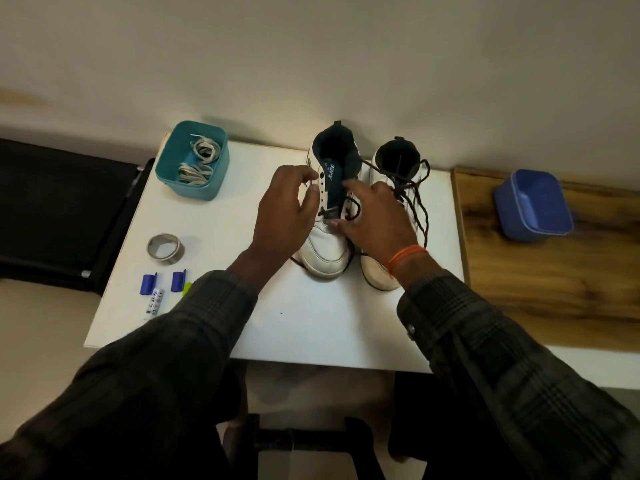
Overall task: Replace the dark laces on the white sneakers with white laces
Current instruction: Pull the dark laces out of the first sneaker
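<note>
Two white sneakers stand side by side on the white table (301,327), toes towards me. The left sneaker (325,251) has most eyelets bare, with a dark lace (354,210) still crossing its lowest ones. My left hand (287,209) curls round that shoe's left eyelet flap, thumb by the eyelets. My right hand (375,220) pinches the loose dark lace at the shoe's right flap. The right sneaker (375,277) is partly behind my right hand, and its dark lace (421,209) hangs loose. White laces (201,161) lie coiled in a teal box (175,187).
A roll of tape (165,249), two blue clips (149,284) and a small white tube (154,303) lie at the table's front left. A blue tub (533,206) sits on the wooden surface (540,289) to the right. A black chair (59,209) stands on the left.
</note>
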